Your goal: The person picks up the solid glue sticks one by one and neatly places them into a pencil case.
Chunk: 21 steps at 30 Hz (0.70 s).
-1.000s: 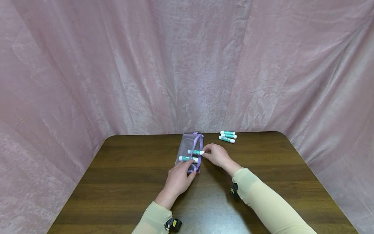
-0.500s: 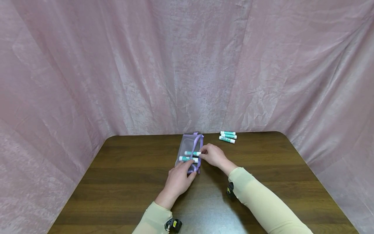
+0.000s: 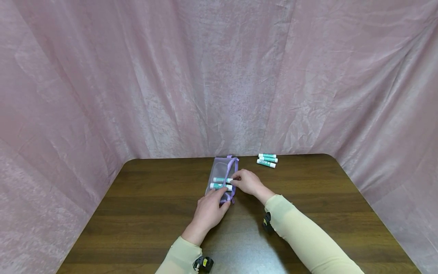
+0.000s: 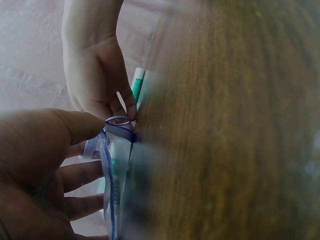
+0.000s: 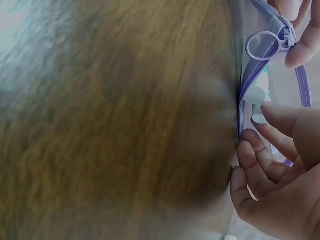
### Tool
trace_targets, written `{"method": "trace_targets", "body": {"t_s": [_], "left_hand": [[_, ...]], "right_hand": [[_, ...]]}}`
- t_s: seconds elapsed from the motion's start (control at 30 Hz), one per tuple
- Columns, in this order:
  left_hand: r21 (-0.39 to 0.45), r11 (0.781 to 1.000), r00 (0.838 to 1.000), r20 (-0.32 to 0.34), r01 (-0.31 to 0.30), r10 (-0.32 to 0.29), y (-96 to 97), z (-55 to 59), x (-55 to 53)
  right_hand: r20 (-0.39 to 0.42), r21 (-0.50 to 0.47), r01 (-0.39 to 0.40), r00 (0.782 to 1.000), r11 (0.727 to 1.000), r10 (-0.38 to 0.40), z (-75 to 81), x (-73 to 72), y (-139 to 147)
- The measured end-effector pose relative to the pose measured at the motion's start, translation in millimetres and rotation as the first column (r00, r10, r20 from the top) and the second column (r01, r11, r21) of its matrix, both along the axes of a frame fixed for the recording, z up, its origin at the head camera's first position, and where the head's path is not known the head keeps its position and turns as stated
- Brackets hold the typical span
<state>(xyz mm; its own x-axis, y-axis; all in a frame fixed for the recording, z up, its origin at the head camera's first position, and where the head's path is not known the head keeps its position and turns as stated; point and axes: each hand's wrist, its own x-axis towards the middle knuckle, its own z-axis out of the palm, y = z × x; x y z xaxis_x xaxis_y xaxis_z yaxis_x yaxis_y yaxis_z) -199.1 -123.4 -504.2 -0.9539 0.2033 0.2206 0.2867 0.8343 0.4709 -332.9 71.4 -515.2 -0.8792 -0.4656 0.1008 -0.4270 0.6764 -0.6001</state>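
Observation:
A purple-edged mesh zipper pouch (image 3: 220, 165) lies near the far edge of the table, its zipper side to the right. My left hand (image 3: 209, 211) holds its near end, thumb by the zipper and fingers over the mesh. A white-and-green glue stick (image 3: 216, 186) lies inside, close to those fingers. Just beyond it, a second glue stick (image 3: 219, 180) is mostly within the pouch. My right hand (image 3: 249, 181) pinches its right end between thumb and index finger at the opening. In the right wrist view, the zipper's ring pull (image 5: 263, 46) shows beside the left thumb.
Three more glue sticks (image 3: 267, 160) lie together at the table's far edge, right of the pouch. The brown wooden table (image 3: 143, 213) runs back to a pink curtain (image 3: 205, 83).
My right hand has moved left, sliding the pinched glue stick deeper into the pouch beside the other one. The left hand stays in place on the pouch.

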Motion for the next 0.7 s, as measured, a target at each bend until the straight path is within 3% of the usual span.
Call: {"method": "trace_targets", "body": {"t_s": [0.03,0.2,0.37,0.47,0.6,0.7], "left_hand": [[0.000,1.000,1.000,-0.002,0.000,0.000,-0.1,0.0,0.0],[-0.003,1.000,1.000,-0.010,0.000,0.000,-0.5,-0.2,0.1],[-0.004,1.000,1.000,-0.004,-0.001,0.001,-0.5,0.0,0.0],[0.000,1.000,1.000,0.001,-0.001,0.001,-0.6,-0.1,-0.1],[0.002,1.000,1.000,0.007,0.000,0.000,-0.9,-1.1,-0.1],[0.002,1.000,1.000,0.010,0.000,0.000,-1.3,-1.8,-0.5]], "right_hand": [[0.028,0.013,0.014,1.000,1.000,-0.014,9.3,6.5,-2.8],[0.037,0.012,-0.004,0.999,1.000,0.004,-7.6,-8.3,-2.7],[-0.026,0.004,-0.029,0.999,1.000,0.029,-23.4,-18.2,-2.0],[-0.018,-0.002,-0.017,1.000,1.000,0.017,-19.8,-15.4,-4.0],[0.023,0.011,0.013,1.000,1.000,-0.013,11.4,8.8,-10.9],[0.018,0.015,0.021,1.000,1.000,-0.021,18.1,15.7,-12.9]]}}
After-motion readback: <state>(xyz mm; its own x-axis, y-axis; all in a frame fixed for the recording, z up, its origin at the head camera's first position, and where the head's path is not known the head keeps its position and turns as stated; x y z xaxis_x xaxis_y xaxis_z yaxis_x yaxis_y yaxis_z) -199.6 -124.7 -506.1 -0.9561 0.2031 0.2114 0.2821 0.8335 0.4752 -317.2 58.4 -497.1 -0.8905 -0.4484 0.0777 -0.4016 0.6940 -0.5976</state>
